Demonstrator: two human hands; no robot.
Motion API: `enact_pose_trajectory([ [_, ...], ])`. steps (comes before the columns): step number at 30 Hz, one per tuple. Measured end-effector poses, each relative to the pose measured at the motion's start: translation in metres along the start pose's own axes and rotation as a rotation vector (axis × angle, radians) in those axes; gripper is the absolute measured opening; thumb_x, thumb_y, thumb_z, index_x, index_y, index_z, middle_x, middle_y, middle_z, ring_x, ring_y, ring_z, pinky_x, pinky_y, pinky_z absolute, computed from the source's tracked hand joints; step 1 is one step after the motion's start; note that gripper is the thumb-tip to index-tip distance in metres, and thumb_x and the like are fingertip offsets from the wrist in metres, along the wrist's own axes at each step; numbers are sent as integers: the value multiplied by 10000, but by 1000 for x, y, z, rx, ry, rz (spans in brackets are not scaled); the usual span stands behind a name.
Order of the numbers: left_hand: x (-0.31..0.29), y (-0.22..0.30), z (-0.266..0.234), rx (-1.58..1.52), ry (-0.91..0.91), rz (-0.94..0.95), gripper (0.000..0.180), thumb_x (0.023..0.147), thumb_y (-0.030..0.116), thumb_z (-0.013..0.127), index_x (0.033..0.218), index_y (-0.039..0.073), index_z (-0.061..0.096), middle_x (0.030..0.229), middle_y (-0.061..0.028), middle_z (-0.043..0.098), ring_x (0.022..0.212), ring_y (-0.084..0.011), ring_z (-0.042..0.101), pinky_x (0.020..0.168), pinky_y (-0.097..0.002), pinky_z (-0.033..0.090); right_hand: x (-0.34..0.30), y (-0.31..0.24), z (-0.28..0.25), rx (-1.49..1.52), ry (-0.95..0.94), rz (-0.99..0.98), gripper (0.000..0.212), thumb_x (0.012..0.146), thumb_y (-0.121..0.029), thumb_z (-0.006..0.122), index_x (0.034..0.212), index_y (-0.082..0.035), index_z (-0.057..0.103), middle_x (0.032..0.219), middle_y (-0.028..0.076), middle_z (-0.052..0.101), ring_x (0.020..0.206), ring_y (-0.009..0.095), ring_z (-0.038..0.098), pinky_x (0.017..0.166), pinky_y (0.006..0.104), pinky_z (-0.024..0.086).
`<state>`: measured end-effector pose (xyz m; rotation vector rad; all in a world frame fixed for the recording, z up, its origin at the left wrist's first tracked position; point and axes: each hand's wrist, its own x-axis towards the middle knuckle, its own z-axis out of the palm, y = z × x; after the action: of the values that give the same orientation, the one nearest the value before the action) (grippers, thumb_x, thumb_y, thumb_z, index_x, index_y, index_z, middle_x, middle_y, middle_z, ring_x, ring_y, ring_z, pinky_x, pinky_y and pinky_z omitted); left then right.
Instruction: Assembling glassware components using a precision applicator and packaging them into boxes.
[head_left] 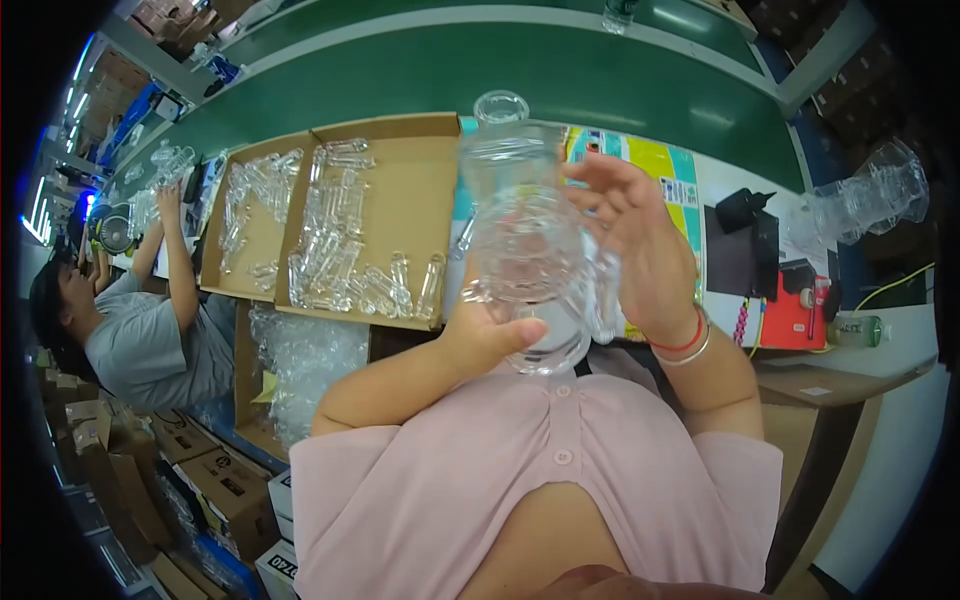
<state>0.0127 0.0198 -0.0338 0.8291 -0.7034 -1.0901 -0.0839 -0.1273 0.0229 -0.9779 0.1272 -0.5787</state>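
A tall clear glass vessel (525, 245) with a bulging, ringed body and a round base hangs in front of my chest, tilted and partly smeared by motion. My left hand (485, 330) is closed round its lower left side, with the thumb across the glass near the base. On the other side, my right hand (645, 265) is raised close to the vessel, fingers apart and slightly bent; whether the fingertips touch the glass I cannot tell. A clear tube-like part (600, 300) shows between the vessel and my right palm. Behind the vessel stands another round glass rim (501, 107).
To the left, a divided cardboard tray (415, 190) carries many small glass tubes (335, 235). Clear plastic wrap (305, 365) fills a box below it. At right are a black bottle (742, 208), a red pad (795, 318) and stacked clear cups (865, 200). A co-worker (150, 340) sits far left.
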Motion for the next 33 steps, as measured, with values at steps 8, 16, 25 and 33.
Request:
enact_pose_trajectory([
  [8, -15, -9, 0, 133, 43, 557, 1030, 713, 334, 688, 1386, 107, -57, 1411, -150, 95, 1308, -303, 157, 1040, -418, 179, -30, 47, -7, -1285, -263, -681, 829, 655, -233, 742, 1307, -45, 266, 1287, 215, 345, 1137, 349, 411, 966, 459, 299],
  [16, -33, 6, -49, -175, 260, 16, 796, 718, 387, 658, 1336, 90, 254, 1295, -207, 367, 1182, -317, 390, 965, -455, 349, -33, 78, -13, 211, -535, 457, 717, 828, -296, 590, 1343, -21, 173, 1299, 148, 368, 1191, 233, 396, 981, 368, 322],
  [25, -60, 19, -76, -339, 350, 176, 783, 718, 391, 672, 1316, 71, 283, 1257, -202, 405, 1184, -348, 389, 973, -461, 344, 37, 109, -41, -1290, -475, -16, 338, 854, -109, 460, 1175, -5, 443, 1205, 142, 462, 1126, 270, 447, 943, 346, 371],
  [33, -62, 21, -77, -84, 383, 137, 807, 715, 320, 667, 1329, 0, 252, 1247, -197, 415, 1179, -326, 403, 994, -457, 312, 69, 148, -59, -1593, -675, -311, 291, 731, -5, 491, 1022, -7, 500, 1050, 144, 517, 1005, 300, 488, 856, 357, 413],
])
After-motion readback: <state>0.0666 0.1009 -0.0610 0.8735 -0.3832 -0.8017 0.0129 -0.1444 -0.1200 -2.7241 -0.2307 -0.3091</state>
